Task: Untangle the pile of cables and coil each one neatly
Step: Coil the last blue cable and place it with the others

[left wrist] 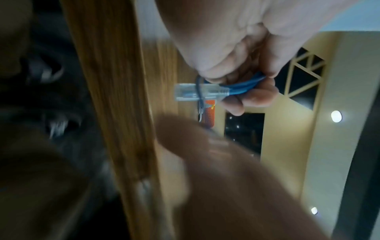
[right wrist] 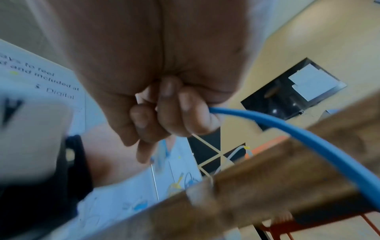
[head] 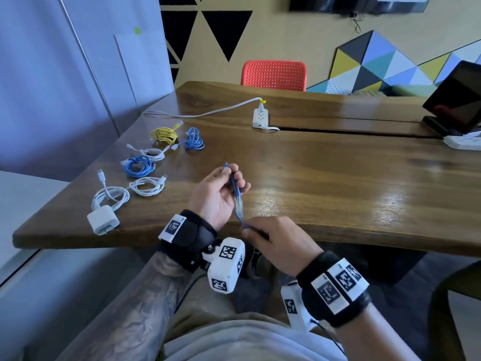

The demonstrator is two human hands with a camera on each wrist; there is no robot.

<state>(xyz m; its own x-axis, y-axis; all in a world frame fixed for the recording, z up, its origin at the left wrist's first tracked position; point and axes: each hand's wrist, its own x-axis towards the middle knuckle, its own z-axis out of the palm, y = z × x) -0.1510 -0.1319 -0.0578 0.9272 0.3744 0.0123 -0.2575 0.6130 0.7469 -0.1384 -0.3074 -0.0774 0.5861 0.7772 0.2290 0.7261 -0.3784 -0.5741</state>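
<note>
Right hand [head: 279, 243] at the table's near edge [head: 182, 243], fingers curled, pinching blue ethernet cable [head: 237, 201]. Just beyond, left hand [head: 221, 194] grips folded loops of the same cable, clear plug [left wrist: 197, 92] poking out. Coiled cables lie left: white charger cable [head: 109, 199], white coil [head: 147, 186], blue coil [head: 138, 166], yellow coil [head: 164, 134]. Bare wood right of hands. Power strip [head: 260, 117] far.
</note>
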